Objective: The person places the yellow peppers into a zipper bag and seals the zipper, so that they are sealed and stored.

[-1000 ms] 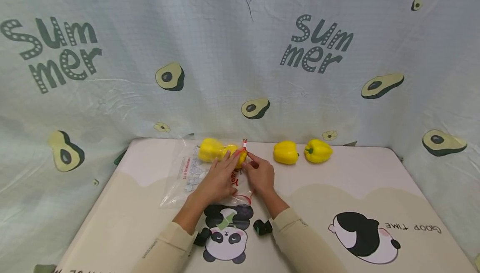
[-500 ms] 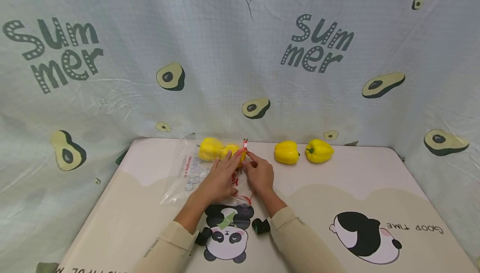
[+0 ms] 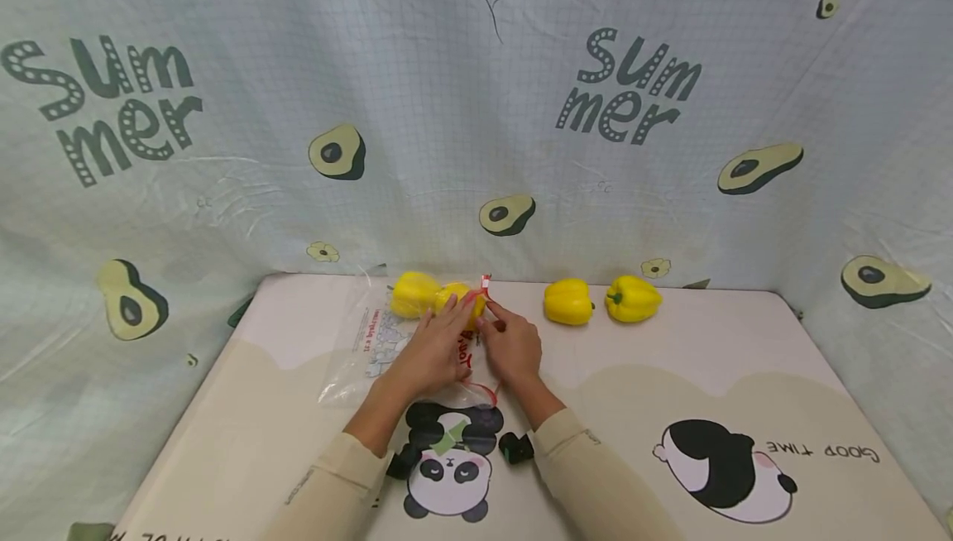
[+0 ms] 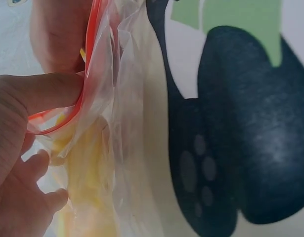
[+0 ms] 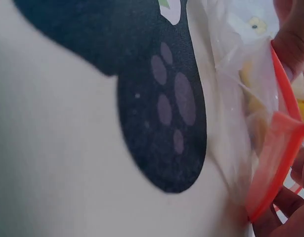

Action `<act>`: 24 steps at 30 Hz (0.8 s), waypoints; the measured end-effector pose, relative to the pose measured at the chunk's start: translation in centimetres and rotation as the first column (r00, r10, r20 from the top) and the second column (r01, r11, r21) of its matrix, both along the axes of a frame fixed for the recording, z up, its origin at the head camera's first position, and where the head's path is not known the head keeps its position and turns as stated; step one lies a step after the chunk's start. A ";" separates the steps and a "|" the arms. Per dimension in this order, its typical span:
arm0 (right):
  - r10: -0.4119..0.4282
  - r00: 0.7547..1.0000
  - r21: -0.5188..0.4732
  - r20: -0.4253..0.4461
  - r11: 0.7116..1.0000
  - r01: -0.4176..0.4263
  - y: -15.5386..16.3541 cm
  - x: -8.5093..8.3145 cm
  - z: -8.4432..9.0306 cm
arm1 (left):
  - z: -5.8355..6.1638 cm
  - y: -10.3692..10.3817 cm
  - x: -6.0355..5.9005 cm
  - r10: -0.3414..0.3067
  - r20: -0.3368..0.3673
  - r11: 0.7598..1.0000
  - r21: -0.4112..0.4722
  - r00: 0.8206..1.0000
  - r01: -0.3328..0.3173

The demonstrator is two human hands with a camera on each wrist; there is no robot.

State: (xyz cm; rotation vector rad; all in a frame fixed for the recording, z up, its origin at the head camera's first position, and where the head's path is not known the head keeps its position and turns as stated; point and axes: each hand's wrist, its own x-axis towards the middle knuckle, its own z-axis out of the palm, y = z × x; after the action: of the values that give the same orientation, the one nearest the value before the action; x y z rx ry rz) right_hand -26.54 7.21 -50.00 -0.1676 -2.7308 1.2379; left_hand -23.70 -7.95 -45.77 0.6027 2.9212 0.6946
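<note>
Pinching the red zip edge with right hand, thumb and forefinger curled. Resting left hand over the plastic zip bag, fingers mostly straight, thumb against the edge; can't tell if really gripping. Lying on the tabletop under both hands: clear printed film, mouth facing right. Probably near weightless, limp, slick, quick to collapse; best to hold it by the stiffer red edge, one lip per hand, and go easy on the seams. Beyond left fingertips, behind film: two yellow bell peppers, touching, nearer one partly covered. Likely light, firm, smooth, apt to roll; take round the body, not by the stem. Farther right, well apart from bag: loose yellow bell pepper, then second loose yellow bell pepper just beside. Count: one bag, four visible peppers (two at bag, two loose), two hands.
</note>
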 end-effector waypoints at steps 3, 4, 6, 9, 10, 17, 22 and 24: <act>-0.003 1.000 0.054 0.004 0.999 0.003 -0.2 -0.1 0.2 | 0.3 -0.1 -0.3 -0.005 0.002 1.000 0.004 1.000 0.005; -0.004 1.000 0.067 0.005 0.998 0.004 -0.3 -0.1 0.3 | 0.5 -0.2 -0.4 -0.008 0.001 1.000 0.006 1.000 0.008; -0.007 1.000 0.080 0.010 0.997 0.006 -0.3 -0.2 0.3 | 0.8 -0.4 -0.7 -0.013 0.002 1.000 0.012 1.000 0.013; -0.005 1.000 0.088 0.023 0.996 0.003 -0.3 -0.2 0.2 | 1.3 -0.7 -1.0 -0.024 0.004 0.999 0.034 1.000 0.024; -0.002 1.000 0.091 0.028 0.996 0.000 -0.4 -0.3 0.3 | 1.5 -0.8 -1.1 -0.025 0.008 0.999 0.036 1.000 0.025; -0.010 0.998 0.095 0.066 0.995 0.003 -0.5 -0.4 0.9 | 1.9 -1.0 -1.0 -0.007 0.047 0.997 0.073 0.999 0.004; -0.027 0.996 0.116 0.089 0.993 0.017 -0.5 -0.7 1.0 | 1.8 -1.0 -0.8 0.001 0.058 0.997 0.078 0.998 -0.006; -0.023 0.995 0.112 0.101 0.994 0.012 -0.5 -0.7 0.9 | 1.7 -1.0 -0.8 0.006 0.061 0.997 0.077 0.998 -0.011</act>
State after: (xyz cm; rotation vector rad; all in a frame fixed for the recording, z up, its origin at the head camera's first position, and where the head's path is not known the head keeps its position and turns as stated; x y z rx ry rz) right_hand -27.27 6.74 -49.12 -0.2488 -2.8700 1.0974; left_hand -24.46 -8.95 -44.06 0.5659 2.8544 0.8148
